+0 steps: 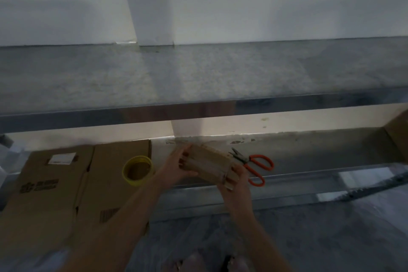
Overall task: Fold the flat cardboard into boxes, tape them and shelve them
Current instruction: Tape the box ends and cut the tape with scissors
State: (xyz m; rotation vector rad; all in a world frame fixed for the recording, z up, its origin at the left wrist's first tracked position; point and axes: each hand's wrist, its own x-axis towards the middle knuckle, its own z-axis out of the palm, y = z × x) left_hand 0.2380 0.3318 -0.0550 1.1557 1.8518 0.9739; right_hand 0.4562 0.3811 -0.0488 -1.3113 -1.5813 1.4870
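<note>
Head view, first voice: What are the person's hands doing?

Second voice: Both hands hold a small cardboard box [209, 162] at lower centre of the frame. The left hand [176, 166] grips its left end with fingers curled onto the near face. The right hand [237, 181] grips its lower right end with fingers wrapped round the corner. The box is tilted, with its right end lower. Motion blur hides its flaps and any seam.

First voice: Where is the box in relation to the shelving?

Second voice: It is over the front part of the lower metal shelf [313, 154]. Whether it touches the shelf cannot be told. The upper metal shelf [198, 73] spans the middle of the frame above it.

First voice: What else is nearby?

Second voice: Flattened cardboard [61, 187] with printed marks and a white label lies at lower left. A roll of yellow tape [138, 170] rests on its right part, just left of the left wrist. Orange-handled scissors [254, 164] lie on the lower shelf just right of the box. Their blades are slightly apart and point to the upper left. Part of another brown carton [399, 134] shows at the right edge. A white wall [287, 2] and a white pillar [152, 6] fill the top of the dim frame.
</note>
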